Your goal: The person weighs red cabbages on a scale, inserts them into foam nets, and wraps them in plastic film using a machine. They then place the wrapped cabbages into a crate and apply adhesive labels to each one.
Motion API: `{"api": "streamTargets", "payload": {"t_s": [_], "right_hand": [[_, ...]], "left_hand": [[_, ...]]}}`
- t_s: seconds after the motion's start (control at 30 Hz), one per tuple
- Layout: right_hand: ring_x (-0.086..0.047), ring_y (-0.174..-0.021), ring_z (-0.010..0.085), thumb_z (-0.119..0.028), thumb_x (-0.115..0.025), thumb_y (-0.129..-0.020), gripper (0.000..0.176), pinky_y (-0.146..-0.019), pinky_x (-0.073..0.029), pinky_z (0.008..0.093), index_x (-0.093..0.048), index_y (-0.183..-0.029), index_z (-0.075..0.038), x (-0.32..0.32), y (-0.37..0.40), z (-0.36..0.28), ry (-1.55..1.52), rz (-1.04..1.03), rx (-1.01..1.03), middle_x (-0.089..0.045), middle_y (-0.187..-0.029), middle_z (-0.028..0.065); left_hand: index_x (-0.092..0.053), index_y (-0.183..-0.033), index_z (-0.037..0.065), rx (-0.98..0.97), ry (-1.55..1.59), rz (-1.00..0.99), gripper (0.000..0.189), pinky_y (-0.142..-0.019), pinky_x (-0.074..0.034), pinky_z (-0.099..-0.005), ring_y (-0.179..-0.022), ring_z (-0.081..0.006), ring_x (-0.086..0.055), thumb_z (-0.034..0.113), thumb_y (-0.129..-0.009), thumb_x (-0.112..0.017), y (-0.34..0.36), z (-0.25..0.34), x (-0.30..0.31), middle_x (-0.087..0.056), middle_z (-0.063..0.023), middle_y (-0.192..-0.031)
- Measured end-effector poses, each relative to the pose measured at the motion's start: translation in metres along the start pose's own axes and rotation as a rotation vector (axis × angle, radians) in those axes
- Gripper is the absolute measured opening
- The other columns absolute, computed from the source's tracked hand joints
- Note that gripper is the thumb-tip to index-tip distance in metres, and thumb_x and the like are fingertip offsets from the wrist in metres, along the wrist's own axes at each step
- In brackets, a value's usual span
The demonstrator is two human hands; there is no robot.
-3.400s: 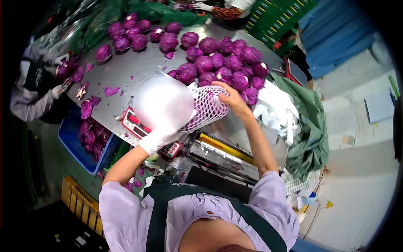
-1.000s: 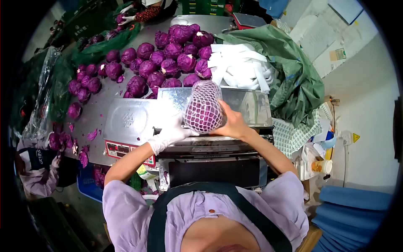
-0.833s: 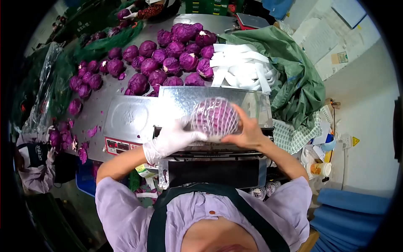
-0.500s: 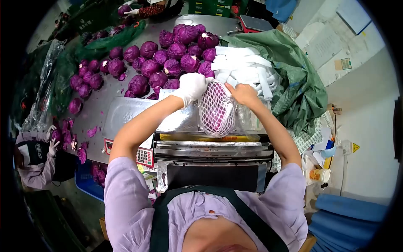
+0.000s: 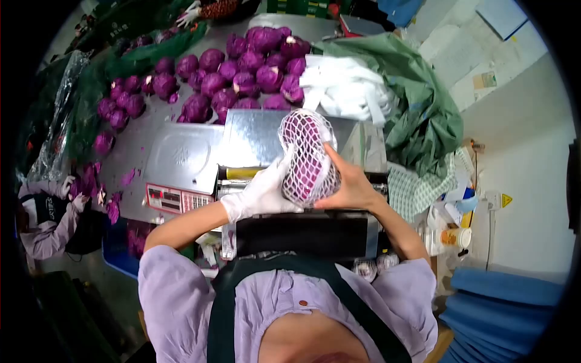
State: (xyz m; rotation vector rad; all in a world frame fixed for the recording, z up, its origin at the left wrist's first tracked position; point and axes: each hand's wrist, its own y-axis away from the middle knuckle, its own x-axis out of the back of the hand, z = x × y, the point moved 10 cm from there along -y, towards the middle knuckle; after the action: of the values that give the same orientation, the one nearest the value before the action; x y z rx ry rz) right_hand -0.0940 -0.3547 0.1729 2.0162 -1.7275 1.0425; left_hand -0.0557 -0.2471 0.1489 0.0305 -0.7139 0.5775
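A red cabbage (image 5: 307, 158) in a white foam net sleeve is between my two hands, above the front of a wrapping machine (image 5: 302, 237) with a dark plate. My left hand (image 5: 261, 190), in a white glove, grips its lower left side. My bare right hand (image 5: 351, 181) closes on its right side, with thumb and fingers pressed to the net. A pile of flattened white foam nets (image 5: 346, 88) lies beyond my hands. Left of it, loose red cabbages (image 5: 245, 85) cover much of the steel table (image 5: 200, 54).
A scale (image 5: 181, 154) with a red keypad stands at the left of the machine. A green woven sheet (image 5: 417, 106) is heaped at right. One co-worker (image 5: 48, 212) is at far left; another person's gloved hand (image 5: 189, 13) shows at the top. A blue crate (image 5: 118, 257) sits below the table.
The netted cabbage has come nearer and is now cupped between both hands. My left hand has moved from the net's top to its lower left; my right hand has lowered.
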Motion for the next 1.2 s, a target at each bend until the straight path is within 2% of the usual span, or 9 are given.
{"api": "streamTargets", "payload": {"t_s": [0.1,0.23,0.37,0.43,0.6,0.77,0.87,1.03,1.2], "right_hand": [[-0.059,-0.098,0.0284,-0.037,-0.082,-0.052,0.102,-0.086,-0.045,0.0325,-0.031,-0.129,0.007,-0.003,0.049,-0.047,-0.113,-0.039,-0.217,-0.057,-0.107,0.0241],[-0.061,-0.072,0.0162,-0.063,-0.059,-0.071,0.077,-0.062,-0.050,0.0239,-0.052,-0.113,0.001,-0.089,0.122,-0.020,-0.982,-0.212,-0.763,-0.063,-0.090,0.0137],[-0.058,-0.056,0.0170,-0.074,-0.041,-0.073,0.070,-0.050,-0.051,0.0279,-0.061,-0.090,-0.009,-0.158,0.171,-0.003,-1.307,-0.598,-1.281,-0.061,-0.076,0.0082],[-0.057,-0.053,0.0155,-0.074,-0.040,-0.073,0.066,-0.047,-0.050,0.0267,-0.060,-0.083,-0.011,-0.206,0.192,0.051,-1.513,-0.313,-1.499,-0.061,-0.073,0.0059],[-0.062,-0.070,0.0232,-0.085,-0.015,-0.064,0.107,-0.057,-0.053,0.0260,-0.041,-0.122,0.000,-0.196,0.208,0.055,-1.244,-0.457,-1.231,-0.056,-0.096,0.0227],[-0.039,-0.043,0.0035,-0.026,-0.063,-0.082,0.028,-0.039,-0.028,0.0189,-0.057,-0.069,-0.003,-0.114,0.237,0.026,-0.713,0.371,-0.957,-0.053,-0.054,0.0004],[-0.033,-0.048,0.0026,-0.029,-0.065,-0.080,0.040,-0.043,-0.027,0.0229,-0.044,-0.056,-0.006,-0.099,0.260,0.052,-0.609,0.722,-0.970,-0.040,-0.050,-0.0045],[-0.051,-0.042,0.0262,-0.020,-0.057,-0.082,0.031,-0.042,-0.039,0.0370,-0.046,-0.057,-0.005,-0.101,0.232,0.051,0.398,0.709,-0.650,-0.050,-0.050,0.0117],[-0.060,-0.065,0.0261,-0.010,-0.055,-0.073,0.007,-0.051,-0.047,0.0368,-0.054,-0.077,-0.004,-0.138,0.205,0.057,0.566,0.687,-0.637,-0.060,-0.072,0.0108]], "left_hand": [[-0.013,-0.136,-0.004,-0.049,0.075,-0.069,0.114,-0.095,-0.039,-0.0338,-0.111,-0.0339,-0.048,0.036,-0.053,-0.081,0.052,0.052,-0.002,-0.043,-0.0272,-0.121],[-0.046,-0.117,-0.009,0.423,0.559,-0.324,0.084,-0.086,-0.046,-0.0311,-0.094,-0.0213,-0.059,0.052,-0.064,-0.070,0.095,0.050,-0.041,-0.060,-0.0204,-0.101],[-0.060,-0.096,0.005,1.065,1.122,-0.405,0.066,-0.041,-0.046,-0.0171,-0.048,-0.0086,-0.056,0.066,-0.074,-0.051,0.139,-0.011,-0.129,-0.060,-0.0036,-0.068],[-0.059,-0.091,0.010,1.119,1.316,-0.634,0.064,-0.034,-0.043,-0.0147,-0.038,-0.0058,-0.050,0.070,-0.074,-0.045,0.150,-0.061,-0.186,-0.060,-0.0009,-0.066],[-0.056,-0.102,0.004,1.146,0.772,-0.778,0.099,-0.048,-0.044,-0.0222,-0.056,-0.0132,-0.056,0.082,-0.070,-0.004,0.170,-0.071,-0.166,-0.061,-0.0073,-0.083],[-0.061,-0.084,-0.003,0.817,0.360,-0.198,0.063,-0.054,-0.048,-0.0334,-0.053,-0.0217,-0.060,0.057,-0.085,-0.041,0.165,-0.048,-0.088,-0.058,-0.0125,-0.057],[-0.058,-0.072,0.001,0.636,-0.082,0.069,0.046,-0.050,-0.044,-0.0390,-0.052,-0.0302,-0.059,0.043,-0.087,-0.047,0.151,-0.057,-0.059,-0.055,-0.0162,-0.054],[-0.050,-0.064,0.008,0.253,-0.696,0.207,0.037,-0.043,-0.044,-0.0376,-0.048,-0.0259,-0.058,0.038,-0.086,-0.050,0.133,-0.087,-0.098,-0.054,-0.0104,-0.049],[-0.052,-0.076,0.009,0.052,-0.335,0.350,0.018,-0.051,-0.046,-0.0372,-0.060,-0.0292,-0.059,0.026,-0.075,-0.056,0.121,-0.054,-0.131,-0.057,-0.0106,-0.064]]}}
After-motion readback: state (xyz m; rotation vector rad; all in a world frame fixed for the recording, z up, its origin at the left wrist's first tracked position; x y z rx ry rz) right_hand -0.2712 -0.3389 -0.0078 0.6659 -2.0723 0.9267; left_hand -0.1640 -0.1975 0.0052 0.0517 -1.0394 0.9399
